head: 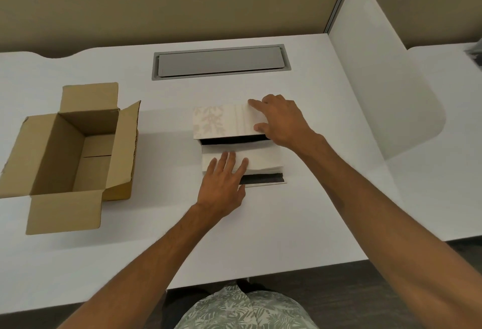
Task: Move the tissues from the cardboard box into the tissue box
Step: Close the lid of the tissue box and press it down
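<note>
A tissue box (220, 121) with a pale leaf pattern stands at the middle of the white desk, its lid raised toward the far side. A stack of white tissues (263, 155) lies in its open, dark-lined base. My left hand (221, 184) rests flat on the near left part of the tissues, fingers spread. My right hand (280, 120) holds the right end of the lid, fingers over its top and thumb at its front edge. The brown cardboard box (78, 146) sits at the left with its flaps open and nothing visible inside.
A grey cable hatch (220, 62) is set into the desk (326, 198) behind the tissue box. A white rounded divider panel (378, 73) rises at the right. A beige partition wall runs along the back. The desk's near edge is just in front of my body.
</note>
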`<action>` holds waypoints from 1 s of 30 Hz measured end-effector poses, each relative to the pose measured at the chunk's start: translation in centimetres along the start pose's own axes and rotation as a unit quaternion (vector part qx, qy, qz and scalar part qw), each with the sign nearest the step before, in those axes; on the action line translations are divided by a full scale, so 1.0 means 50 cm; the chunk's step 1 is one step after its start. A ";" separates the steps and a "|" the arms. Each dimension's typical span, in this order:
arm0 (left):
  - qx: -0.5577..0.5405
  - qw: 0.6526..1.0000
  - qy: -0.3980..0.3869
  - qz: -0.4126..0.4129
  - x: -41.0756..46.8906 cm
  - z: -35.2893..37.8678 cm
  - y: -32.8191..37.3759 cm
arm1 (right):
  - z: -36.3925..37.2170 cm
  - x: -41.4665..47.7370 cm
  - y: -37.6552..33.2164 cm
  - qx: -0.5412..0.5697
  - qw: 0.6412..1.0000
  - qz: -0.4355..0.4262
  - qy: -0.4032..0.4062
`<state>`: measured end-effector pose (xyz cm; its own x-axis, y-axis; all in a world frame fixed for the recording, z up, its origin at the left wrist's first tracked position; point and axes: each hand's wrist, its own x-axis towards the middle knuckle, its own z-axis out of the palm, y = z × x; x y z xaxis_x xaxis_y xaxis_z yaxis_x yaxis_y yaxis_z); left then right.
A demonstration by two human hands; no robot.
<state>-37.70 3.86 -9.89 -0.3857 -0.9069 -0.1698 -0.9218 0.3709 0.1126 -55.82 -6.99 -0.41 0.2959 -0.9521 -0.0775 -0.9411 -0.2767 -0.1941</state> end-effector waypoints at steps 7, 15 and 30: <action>0.019 1.000 0.014 0.007 -0.004 -0.007 -0.001 | 0.025 -0.054 -0.018 -0.025 0.999 -0.017 0.042; -0.050 0.982 0.171 0.061 -0.072 -0.013 0.009 | 0.029 -0.075 -0.026 -0.036 0.998 -0.010 0.043; -0.172 0.979 0.060 -0.096 -0.033 -0.095 -0.115 | 0.084 -0.146 -0.032 -0.054 0.998 -0.005 0.040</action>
<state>-31.57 2.29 -5.59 -0.1806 -0.9777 -0.1067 -0.9013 0.1211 0.4159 -55.77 0.97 -3.65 0.2963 -0.9551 0.0031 -0.9513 -0.2954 -0.0882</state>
